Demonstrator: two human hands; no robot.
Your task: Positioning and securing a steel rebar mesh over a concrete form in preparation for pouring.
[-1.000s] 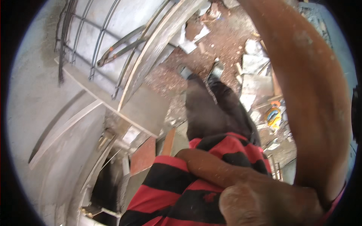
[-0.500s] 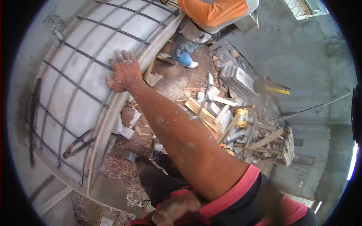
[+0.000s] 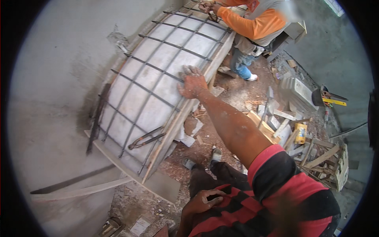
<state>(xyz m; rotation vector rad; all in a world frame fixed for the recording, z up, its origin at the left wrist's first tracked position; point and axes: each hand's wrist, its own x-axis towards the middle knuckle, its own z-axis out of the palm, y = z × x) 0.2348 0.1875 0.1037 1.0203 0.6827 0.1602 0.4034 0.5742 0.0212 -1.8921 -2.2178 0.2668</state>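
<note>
A curved, pale form (image 3: 134, 89) carries a grid of dark steel rebar (image 3: 152, 93). My right hand (image 3: 193, 82) rests on it with fingers spread, near its wooden edge board (image 3: 185, 110); nothing shows in its grasp. My left hand (image 3: 203, 201) is at my waist, against my red and black shirt. Its fingers curl loosely, the thumb is apart from them, and I see nothing held. A pair of pincers (image 3: 146, 139) lies on the near end of the grid, away from both hands.
A co-worker in an orange sleeve (image 3: 246, 21) has their hands at the grid's far end. Scrap wood (image 3: 321, 156), a yellow container (image 3: 300, 133) and a pale plastic tub (image 3: 298, 93) stand to the right. Debris covers the floor around my feet (image 3: 203, 158).
The view has swung left and up, so everything sits further right, and the co-worker's hands now show. My right hand stays on the form; my left hand shows more clearly.
</note>
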